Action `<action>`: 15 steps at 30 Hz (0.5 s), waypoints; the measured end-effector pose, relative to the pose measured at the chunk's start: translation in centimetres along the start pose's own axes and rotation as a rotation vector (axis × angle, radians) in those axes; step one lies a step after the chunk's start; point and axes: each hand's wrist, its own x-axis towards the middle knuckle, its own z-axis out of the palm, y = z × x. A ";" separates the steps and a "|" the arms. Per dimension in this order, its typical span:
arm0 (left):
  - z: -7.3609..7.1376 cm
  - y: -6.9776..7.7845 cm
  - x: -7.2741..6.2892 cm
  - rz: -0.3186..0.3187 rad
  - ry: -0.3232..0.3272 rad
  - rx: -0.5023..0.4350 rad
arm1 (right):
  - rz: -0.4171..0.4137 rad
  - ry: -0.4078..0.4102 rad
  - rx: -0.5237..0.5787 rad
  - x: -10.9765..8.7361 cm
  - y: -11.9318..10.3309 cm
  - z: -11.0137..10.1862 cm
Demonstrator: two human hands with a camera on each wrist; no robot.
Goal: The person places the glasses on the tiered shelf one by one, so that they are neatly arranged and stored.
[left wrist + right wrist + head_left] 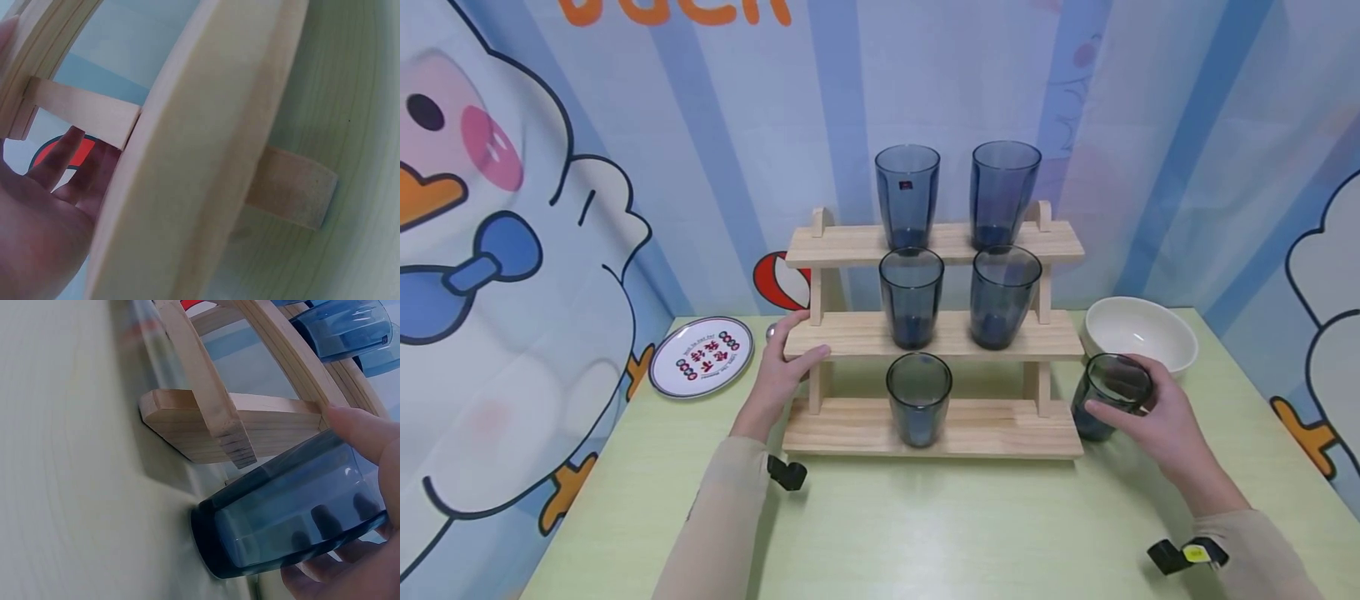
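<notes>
A three-tier wooden display rack (842, 333) stands on the table. My left hand (778, 367) grips the left end of its middle shelf, thumb at the front edge and fingers reaching behind. In the left wrist view those fingers (69, 165) show beside the rack's upright. My right hand (1165, 417) holds a blue-grey drinking glass (1093, 421) near its rim, thumb on one side and fingers round the other. That glass is just right of the bottom shelf, its base close to the tabletop in the right wrist view. Several matching glasses (919, 404) stand upright on the three shelves.
A white bowl (1138, 321) sits at the back right, just behind the held glass. To the rack's left lies an oval plate (700, 379) with red lettering. A printed cloth backdrop (760, 150) rises behind and beside the pale table (925, 533).
</notes>
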 end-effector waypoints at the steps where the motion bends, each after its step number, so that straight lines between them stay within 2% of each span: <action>1: 0.0 0.0 0.0 0.001 0.000 0.001 | 0.000 0.004 -0.001 0.0 0.1 0.0; 7: 0.0 0.0 -0.2 0.004 0.002 0.005 | 0.006 0.025 0.004 -0.1 0.3 0.2; 15: 0.0 0.1 -0.2 0.011 0.003 0.016 | 0.054 0.081 0.001 -0.2 0.4 0.2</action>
